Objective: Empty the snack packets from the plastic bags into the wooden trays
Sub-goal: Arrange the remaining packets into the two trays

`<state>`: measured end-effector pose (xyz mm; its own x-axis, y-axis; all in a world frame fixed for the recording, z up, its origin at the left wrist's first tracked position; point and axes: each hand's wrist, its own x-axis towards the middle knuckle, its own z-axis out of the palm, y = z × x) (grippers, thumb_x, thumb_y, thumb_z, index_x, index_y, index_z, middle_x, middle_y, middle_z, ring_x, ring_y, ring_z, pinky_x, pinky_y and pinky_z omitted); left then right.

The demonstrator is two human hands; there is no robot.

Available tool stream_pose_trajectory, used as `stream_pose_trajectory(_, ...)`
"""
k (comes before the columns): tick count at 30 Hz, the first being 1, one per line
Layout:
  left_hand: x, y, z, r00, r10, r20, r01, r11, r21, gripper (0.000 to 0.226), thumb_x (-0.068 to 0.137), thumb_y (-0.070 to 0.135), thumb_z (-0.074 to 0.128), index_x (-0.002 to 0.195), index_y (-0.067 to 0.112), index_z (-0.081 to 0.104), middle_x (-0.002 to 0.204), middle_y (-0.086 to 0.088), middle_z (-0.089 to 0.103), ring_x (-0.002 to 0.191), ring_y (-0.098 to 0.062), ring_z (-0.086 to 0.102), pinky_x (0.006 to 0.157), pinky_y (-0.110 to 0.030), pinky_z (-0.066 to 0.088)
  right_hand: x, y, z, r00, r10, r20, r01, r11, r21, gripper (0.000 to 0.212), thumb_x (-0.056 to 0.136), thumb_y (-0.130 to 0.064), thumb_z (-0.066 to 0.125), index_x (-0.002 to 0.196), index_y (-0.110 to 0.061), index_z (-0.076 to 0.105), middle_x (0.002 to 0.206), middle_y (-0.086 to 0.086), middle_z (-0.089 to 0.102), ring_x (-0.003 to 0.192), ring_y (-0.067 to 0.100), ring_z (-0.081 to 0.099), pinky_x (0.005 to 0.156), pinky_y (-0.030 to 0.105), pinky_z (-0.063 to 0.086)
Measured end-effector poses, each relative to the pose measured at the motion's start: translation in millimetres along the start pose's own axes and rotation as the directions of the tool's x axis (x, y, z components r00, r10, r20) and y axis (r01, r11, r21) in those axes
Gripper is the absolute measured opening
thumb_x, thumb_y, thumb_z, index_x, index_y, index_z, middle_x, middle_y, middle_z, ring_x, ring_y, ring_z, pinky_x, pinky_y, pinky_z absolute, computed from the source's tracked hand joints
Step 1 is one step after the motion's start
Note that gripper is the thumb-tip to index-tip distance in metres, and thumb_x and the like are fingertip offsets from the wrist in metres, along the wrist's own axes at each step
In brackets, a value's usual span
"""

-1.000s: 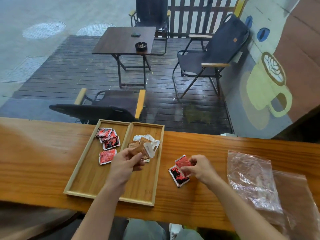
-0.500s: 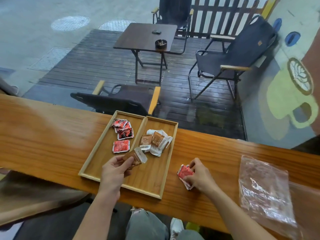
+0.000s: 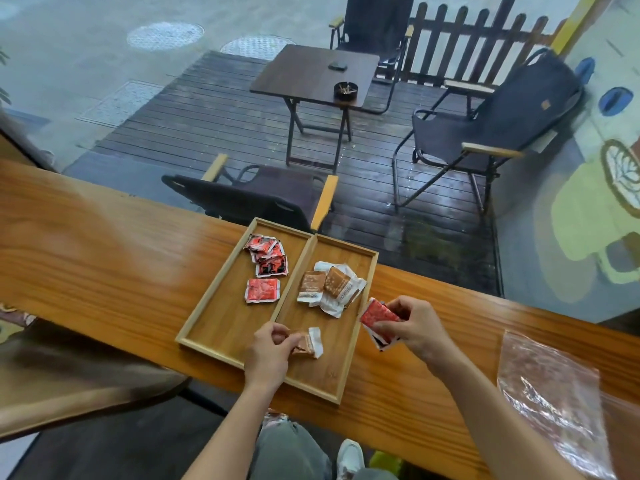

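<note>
Polished orange-brown wooden counter [image 3: 104,258] runs across my view w/ a glass front behind it. Nearest me, right side, crumpled clear plastic bags [image 3: 550,393] lie flat on the counter, well apart from the trays. My left hand [image 3: 268,353] is over the near end of the right-hand light wooden tray [image 3: 341,368], fingers pinched shut on a brown-and-white snack packet [image 3: 308,344]. My right hand [image 3: 415,327] is just beside that tray's right rim, above the counter, fingers clamped on a small stack of red snack packets [image 3: 377,315]; can't count them exactly. Farther up in the same tray, a loose cluster of brown-and-white packets [image 3: 332,284] overlap each other. Left-hand light wooden tray [image 3: 221,282] sits touching the right one along their long sides; it holds a single red packet [image 3: 262,290] mid-tray and a pile of red packets [image 3: 268,254] near its far end. Beyond the glass: dark folding chair w/ yellow armrests [image 3: 249,199], wet dark plank deck [image 3: 221,112], dark square folding table [image 3: 313,74] w/ a black ashtray [image 3: 345,90], 2 more dark chairs, picket fence [image 3: 474,39].
</note>
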<state>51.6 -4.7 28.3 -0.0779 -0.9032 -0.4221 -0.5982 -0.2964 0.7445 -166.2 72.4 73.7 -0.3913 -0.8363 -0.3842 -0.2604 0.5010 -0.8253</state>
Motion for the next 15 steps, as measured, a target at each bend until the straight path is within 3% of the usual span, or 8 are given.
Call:
stream_pose_trajectory(3,-1,-2,2,0.988,0.152,-0.026,-0.142,0.963,0.229,0.024,0.080,0.027,0.068,0.099,0.019,0.057,0.095,0.000,0.065,0.086,-0.018,0.062,0.071,-0.031,0.053,14,-24,15,0.997,-0.041,0.067,0.039,0.999,0.021,0.020,0.072,-0.016,0.076,0.084,-0.020,0.060,0.090,0.002,0.065,0.084,0.015,0.064,0.065,0.026,0.055)
stream_pose_trajectory(8,-7,-11,-8,0.924,0.374,-0.087,-0.323,0.880,0.349,0.027,0.085,0.038,0.057,0.104,0.020,0.056,0.104,-0.001,0.063,0.085,-0.014,0.057,0.067,-0.023,0.046,42,-60,57,0.981,-0.078,0.176,0.075,0.997,0.026,0.021,0.073,-0.020,0.074,0.084,-0.025,0.058,0.089,-0.002,0.064,0.081,0.011,0.064,0.056,0.018,0.052)
stream_pose_trajectory(11,3,-25,-23,0.890,0.437,-0.131,-0.322,0.805,0.498,0.048,0.084,0.051,0.049,0.118,0.017,0.053,0.122,-0.006,0.060,0.112,-0.021,0.053,0.090,-0.033,0.043,59,-76,89,0.973,-0.088,0.215,0.098,0.995,-0.035,0.020,0.074,-0.023,0.074,0.082,-0.024,0.057,0.083,-0.006,0.062,0.077,0.009,0.064,0.055,0.016,0.050)
stream_pose_trajectory(13,13,-34,-36,0.924,0.373,-0.087,-0.253,0.766,0.592,0.072,0.082,0.066,0.032,0.137,0.019,0.034,0.146,-0.005,0.039,0.136,-0.021,0.029,0.111,-0.036,0.022,69,-84,110,0.967,-0.077,0.243,0.092,0.994,-0.051,0.020,0.075,-0.024,0.074,0.085,-0.023,0.057,0.083,-0.006,0.062,0.077,0.008,0.063,0.056,0.016,0.050)
stream_pose_trajectory(15,23,-47,-46,0.942,0.329,-0.066,-0.204,0.718,0.665,0.087,0.076,0.076,0.010,0.144,0.022,0.015,0.155,-0.003,0.018,0.143,-0.020,0.008,0.113,-0.036,0.000,78,-90,129,0.959,-0.065,0.277,0.083,0.995,-0.055,0.021,0.076,-0.024,0.072,0.090,-0.021,0.057,0.087,-0.005,0.061,0.081,0.009,0.063,0.062,0.020,0.052)
